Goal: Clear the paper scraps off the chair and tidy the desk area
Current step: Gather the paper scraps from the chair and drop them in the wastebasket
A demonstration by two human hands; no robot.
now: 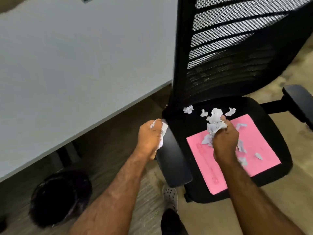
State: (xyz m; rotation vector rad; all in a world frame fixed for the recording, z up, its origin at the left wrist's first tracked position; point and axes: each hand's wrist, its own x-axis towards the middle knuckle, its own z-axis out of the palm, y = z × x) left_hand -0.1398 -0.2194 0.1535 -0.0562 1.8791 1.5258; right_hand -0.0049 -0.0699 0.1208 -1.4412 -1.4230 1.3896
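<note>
A black office chair [271,168] with a mesh back stands at the right. A pink sheet [210,160] lies on its seat. Several white paper scraps [188,109] are scattered on the seat and on the pink sheet. My right hand [226,141] hovers over the seat and grips a bunch of crumpled scraps [214,122]. My left hand [149,139] is above the chair's left armrest [172,165] and holds a wad of crumpled paper [163,133].
A white desk top [76,68] fills the left and middle. A black round bin [59,197] stands on the floor below its edge at the lower left. My shoe [170,195] is beside the chair base. The right armrest [299,102] juts out at the far right.
</note>
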